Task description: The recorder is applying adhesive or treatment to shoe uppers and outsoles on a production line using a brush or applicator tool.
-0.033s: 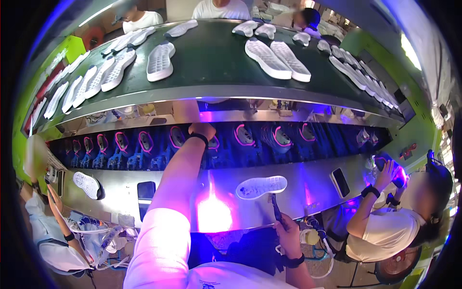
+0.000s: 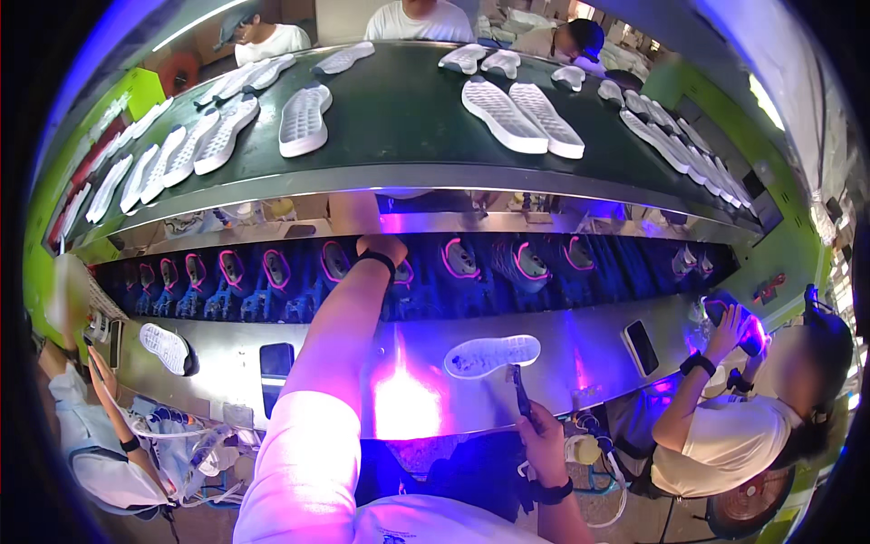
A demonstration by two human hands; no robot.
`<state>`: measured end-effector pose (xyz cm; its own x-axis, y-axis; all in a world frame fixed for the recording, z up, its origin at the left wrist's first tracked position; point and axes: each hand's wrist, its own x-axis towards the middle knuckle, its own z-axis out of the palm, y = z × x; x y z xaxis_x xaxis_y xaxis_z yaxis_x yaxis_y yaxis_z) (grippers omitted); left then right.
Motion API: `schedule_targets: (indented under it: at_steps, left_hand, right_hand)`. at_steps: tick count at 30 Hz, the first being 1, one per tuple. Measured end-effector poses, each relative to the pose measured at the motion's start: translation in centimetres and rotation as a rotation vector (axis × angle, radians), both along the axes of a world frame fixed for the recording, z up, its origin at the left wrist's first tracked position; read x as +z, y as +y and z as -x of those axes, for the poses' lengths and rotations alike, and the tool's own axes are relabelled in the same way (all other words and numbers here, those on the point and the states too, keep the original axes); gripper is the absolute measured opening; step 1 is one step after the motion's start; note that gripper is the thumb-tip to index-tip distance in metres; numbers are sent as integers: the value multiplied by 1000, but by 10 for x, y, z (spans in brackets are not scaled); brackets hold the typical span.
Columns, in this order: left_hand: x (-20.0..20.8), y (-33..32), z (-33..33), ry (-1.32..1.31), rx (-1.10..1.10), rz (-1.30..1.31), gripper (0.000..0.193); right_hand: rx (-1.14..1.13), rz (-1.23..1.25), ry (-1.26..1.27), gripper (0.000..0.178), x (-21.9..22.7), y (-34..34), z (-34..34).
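Observation:
My left hand [image 2: 382, 247] reaches far forward over the row of shoe uppers, at the shoe upper [image 2: 403, 272] with a pink-lined edge just below it. Its fingers are hidden behind the back of the hand, so I cannot tell whether they grip. In my right hand [image 2: 543, 442], near the bench's front edge, is a dark-handled brush [image 2: 522, 397], bristle end up. Just beyond the bristles lies a white shoe sole [image 2: 492, 356], flat on the metal bench [image 2: 580, 349]. The brush head is close to the sole's lower edge; contact is unclear.
A green conveyor [image 2: 390, 118] carrying several white soles runs behind the uppers. Phones [image 2: 641, 348] [image 2: 276, 370] and another sole [image 2: 167, 348] lie on the bench. A co-worker [image 2: 739, 426] sits at right handling a shoe; another person [image 2: 113, 435] is at left.

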<state>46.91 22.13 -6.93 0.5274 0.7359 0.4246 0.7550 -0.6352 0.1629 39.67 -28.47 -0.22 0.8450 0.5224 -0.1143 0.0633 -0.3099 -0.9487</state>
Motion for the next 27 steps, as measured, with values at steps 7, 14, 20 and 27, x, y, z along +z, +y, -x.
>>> schedule_targets:
  at_steps: [7, 14, 20, 27]
  left_hand:
    - [107, -75, 32, -79, -307, 183, 32]
    - [29, -137, 217, -706, -382, 1007, 27]
    - [-12, -172, 261, -1181, -148, 1307, 23]
    - [-13, -169, 257, -1062, -233, 1140, 27]
  right_hand:
    - [-6, -269, 187, 36, -32, 23, -60]
    - [25, -344, 255, 41, -44, 23, -65]
    - [18, -252, 208, 38, -50, 14, -57]
    - [-136, -277, 94, 35, -51, 29, -58]
